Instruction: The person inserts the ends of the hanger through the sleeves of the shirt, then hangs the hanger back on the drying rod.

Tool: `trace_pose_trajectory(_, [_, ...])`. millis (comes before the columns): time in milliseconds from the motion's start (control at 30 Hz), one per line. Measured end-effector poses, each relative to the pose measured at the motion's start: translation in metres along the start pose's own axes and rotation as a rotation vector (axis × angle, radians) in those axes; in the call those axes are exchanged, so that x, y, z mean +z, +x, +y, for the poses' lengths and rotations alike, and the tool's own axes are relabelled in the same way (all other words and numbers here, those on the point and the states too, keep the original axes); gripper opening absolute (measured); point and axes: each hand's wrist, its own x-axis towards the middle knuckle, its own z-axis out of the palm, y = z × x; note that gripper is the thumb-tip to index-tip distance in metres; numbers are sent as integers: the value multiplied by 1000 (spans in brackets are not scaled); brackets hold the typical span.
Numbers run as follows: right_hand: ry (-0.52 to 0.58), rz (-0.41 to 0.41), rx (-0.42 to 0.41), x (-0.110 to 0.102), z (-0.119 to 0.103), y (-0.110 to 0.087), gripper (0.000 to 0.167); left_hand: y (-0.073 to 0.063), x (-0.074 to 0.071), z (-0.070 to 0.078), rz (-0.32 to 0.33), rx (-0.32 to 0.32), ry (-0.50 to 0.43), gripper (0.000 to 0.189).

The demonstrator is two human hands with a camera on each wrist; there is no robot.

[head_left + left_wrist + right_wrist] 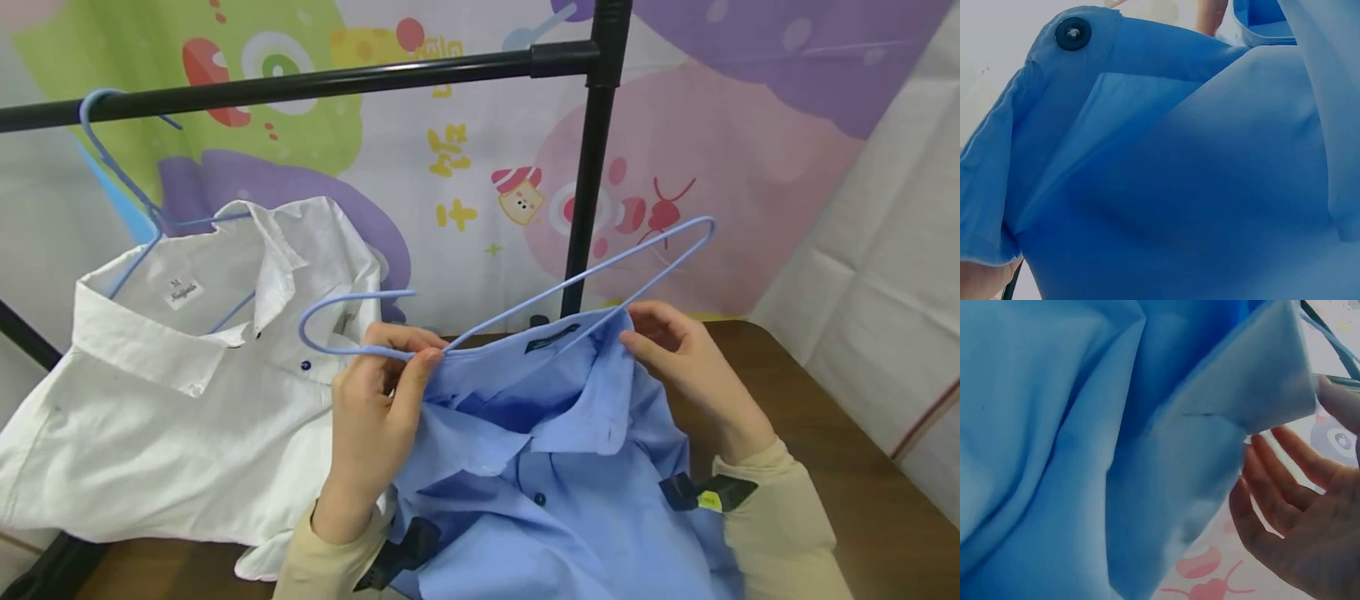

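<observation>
A light blue shirt (pixel 480 450) with dark buttons lies in front of me, its collar (pixel 613 400) spread and neck opening upward. My left hand (pixel 375 417) pinches the blue hanger (pixel 540 296) near the base of its hook, at the collar's left side. That hanger is tilted: the hook points left, and one looped end rises to the right above the collar. Part of it dips behind the collar front. My right hand (pixel 693 367) pinches the right side of the collar between thumb and fingers. In the left wrist view, a button (pixel 1073 33) and folds of shirt fill most of the picture.
A white shirt (pixel 172 450) hangs at left on another blue hanger (pixel 120 158) from a black rack bar (pixel 322 86). The rack's upright post (pixel 588 175) stands behind the blue shirt. Brown tabletop (pixel 847 467) shows at right, with a cartoon-print curtain behind.
</observation>
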Motion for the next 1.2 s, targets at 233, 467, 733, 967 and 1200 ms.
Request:
trace_pose_trajectory(233, [114,-126,-26,2,1,-1,26,2,-1,-2,-26,15,-10,24])
trace_pose_trajectory(467, [526,212,-128,5,-16,-1,26,2,2,-10,-181,-27,41,15])
trace_pose_trajectory(733, [834,429,-88,2,-24,0,22,0,7,-15,-248,-57,94,13])
trace_pose_trajectory(967, [935,440,-152,-5,-22,0,21,-1,11,-19,-262,15,134,14])
trace_pose_trajectory(1200, [1089,383,-289,-15,-23,-2,22,-3,17,-16,-252,10,153,16])
